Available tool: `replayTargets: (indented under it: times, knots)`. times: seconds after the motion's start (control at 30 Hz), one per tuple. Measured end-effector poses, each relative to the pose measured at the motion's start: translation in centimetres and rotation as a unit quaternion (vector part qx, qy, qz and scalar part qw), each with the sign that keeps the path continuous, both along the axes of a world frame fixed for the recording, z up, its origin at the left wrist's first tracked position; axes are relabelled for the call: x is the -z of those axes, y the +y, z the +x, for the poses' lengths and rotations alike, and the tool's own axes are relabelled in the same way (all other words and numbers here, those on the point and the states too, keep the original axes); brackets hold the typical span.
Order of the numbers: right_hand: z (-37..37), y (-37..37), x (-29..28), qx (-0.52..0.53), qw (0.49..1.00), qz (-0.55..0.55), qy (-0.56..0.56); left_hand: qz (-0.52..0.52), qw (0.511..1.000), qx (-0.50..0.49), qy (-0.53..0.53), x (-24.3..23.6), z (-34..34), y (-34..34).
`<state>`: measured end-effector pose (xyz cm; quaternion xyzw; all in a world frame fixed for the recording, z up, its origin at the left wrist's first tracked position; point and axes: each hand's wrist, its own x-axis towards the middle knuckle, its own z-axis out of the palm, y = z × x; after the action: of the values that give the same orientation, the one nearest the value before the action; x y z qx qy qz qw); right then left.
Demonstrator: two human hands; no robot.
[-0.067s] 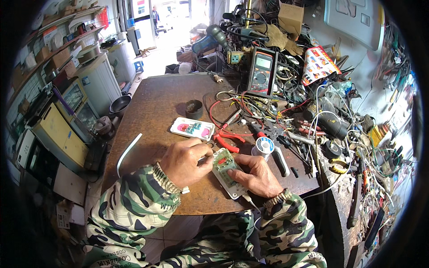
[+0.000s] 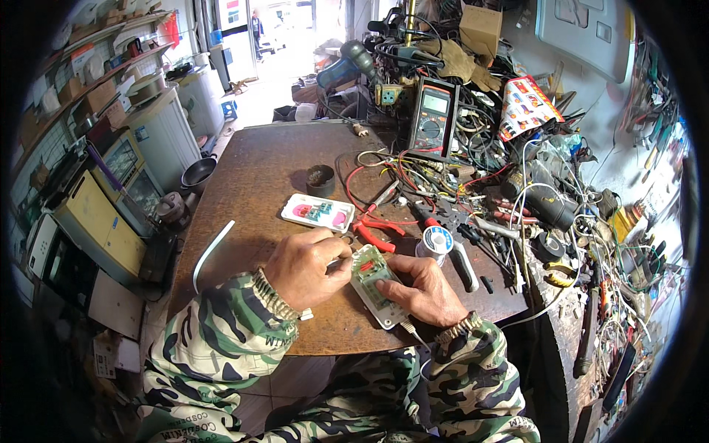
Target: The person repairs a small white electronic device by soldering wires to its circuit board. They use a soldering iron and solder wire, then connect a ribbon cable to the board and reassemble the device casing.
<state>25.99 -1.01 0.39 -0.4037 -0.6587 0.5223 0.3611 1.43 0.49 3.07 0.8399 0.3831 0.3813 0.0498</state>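
My right hand (image 2: 427, 292) grips an opened pale plastic socket housing (image 2: 384, 316), thumb lying across its inside and fingers along its right edge. Red parts or wires show near the housing's far end, and a white cord leaves its near end. My left hand (image 2: 309, 267) is closed in a pinch at the housing's far left edge. Whatever its fingertips hold is hidden. Beyond the hands lies a white cover (image 2: 341, 208) with pink and teal pieces on it. Red-handled pliers (image 2: 378, 235) rest just past the housing, beside a solder spool (image 2: 436, 242).
A dark round cup (image 2: 320, 181) stands behind the cover, and a bent white strip (image 2: 211, 254) lies at left. Tangled wires and tools cover the right side around a multimeter (image 2: 433, 118). A grey-handled tool (image 2: 464, 266) lies right of the spool.
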Motion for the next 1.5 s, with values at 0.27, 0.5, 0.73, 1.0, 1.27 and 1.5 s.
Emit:
replayTargets:
  times: [0.27, 0.5, 0.73, 1.0, 1.27, 1.5]
  knots:
    - [0.0, 0.0, 0.1, 0.004, 1.0, 0.014, -0.014, 0.008, 1.0, 0.001, 0.014, -0.3, 0.2, -0.3]
    - [0.0, 0.3, 0.7, 0.011, 0.998, 0.046, -0.034, -0.002, 1.0, -0.005, 0.017, -0.2, 0.4, -0.4]
    - [-0.4, -0.2, 0.2, 0.024, 0.997, 0.053, -0.044, -0.008, 1.0, -0.023, 0.001, -0.2, 0.7, -0.7]
    - [-0.4, -0.4, -0.2, 0.03, 0.996, 0.065, -0.056, -0.01, 0.999, -0.043, -0.008, -0.1, 1.2, -0.8]
    - [-0.4, -0.4, 0.0, 0.031, 0.997, 0.057, -0.051, 0.002, 0.999, -0.045, -0.008, 0.3, 1.3, -0.9]
    - [-0.4, -0.3, 0.1, 0.03, 0.995, 0.077, -0.058, 0.001, 0.999, -0.036, -0.005, 0.4, 1.2, -0.9]
